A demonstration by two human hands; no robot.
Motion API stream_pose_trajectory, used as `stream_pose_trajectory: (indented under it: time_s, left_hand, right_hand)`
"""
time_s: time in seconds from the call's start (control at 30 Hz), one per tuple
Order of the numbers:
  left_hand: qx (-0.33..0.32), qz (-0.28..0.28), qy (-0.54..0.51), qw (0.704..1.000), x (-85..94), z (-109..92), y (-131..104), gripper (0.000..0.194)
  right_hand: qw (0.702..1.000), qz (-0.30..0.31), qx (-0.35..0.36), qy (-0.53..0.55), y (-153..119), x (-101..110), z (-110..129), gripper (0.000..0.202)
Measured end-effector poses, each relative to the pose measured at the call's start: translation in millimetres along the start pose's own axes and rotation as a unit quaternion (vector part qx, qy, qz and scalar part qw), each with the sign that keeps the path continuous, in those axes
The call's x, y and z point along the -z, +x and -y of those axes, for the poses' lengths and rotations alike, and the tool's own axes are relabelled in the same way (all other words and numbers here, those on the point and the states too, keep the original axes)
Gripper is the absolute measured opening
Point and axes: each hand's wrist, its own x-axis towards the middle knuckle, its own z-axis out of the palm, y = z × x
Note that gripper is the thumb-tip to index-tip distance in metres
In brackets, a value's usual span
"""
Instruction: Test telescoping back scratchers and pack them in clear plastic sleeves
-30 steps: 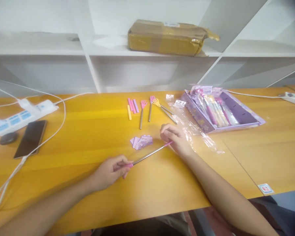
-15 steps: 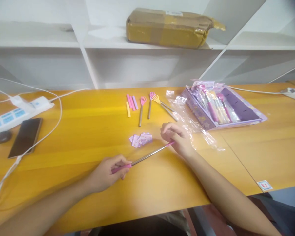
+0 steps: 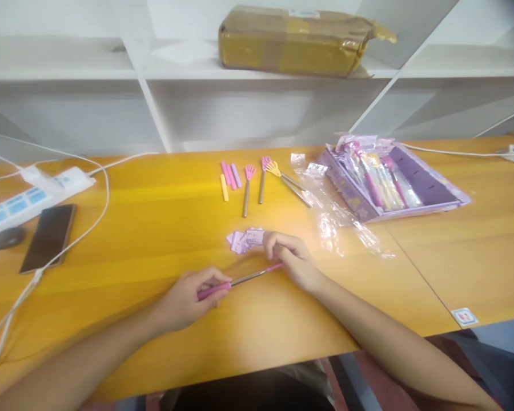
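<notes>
yellow table (image 3: 154, 228), both hands gripping pink rod (image 3: 244, 278), paper tags (image 3: 245, 238) beside

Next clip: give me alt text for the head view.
Both hands hold a telescopic back scratcher over a yellow table: left hand on its pink grip, right hand at the other end. Beyond lie more scratchers and a purple box.

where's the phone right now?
Head view, far left of the yellow table: the phone lies flat, screen dark, just below the white power strip and beside a small dark round object.
</notes>
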Motion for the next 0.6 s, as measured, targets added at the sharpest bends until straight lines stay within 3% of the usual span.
stream_pose_trajectory:
  time_s: [0.17,0.33,0.47,0.6]
  left_hand:
    - [-0.001,-0.01,0.0,1.0,-1.7,-1.7,2.0,0.028]
    - [0.007,0.027,-0.018,0.999,-1.4,-5.1,5.3,0.03]
    - [0.008,0.033,-0.027,0.999,-1.6,-4.6,5.1,0.029]
    - [-0.006,0.025,0.032,0.999,-0.9,-5.7,2.0,0.028]
  right_hand:
    - [0.998,-0.028,-0.036,0.037,1.6,3.4,-6.0,0.021]
    - [0.997,-0.074,0.028,0.016,3.4,20.8,1.1,0.019]
    - [0.999,-0.002,0.014,-0.029,0.9,21.7,7.7,0.03]
    - [0.994,0.061,-0.091,0.026,-3.1,8.1,9.2,0.034]
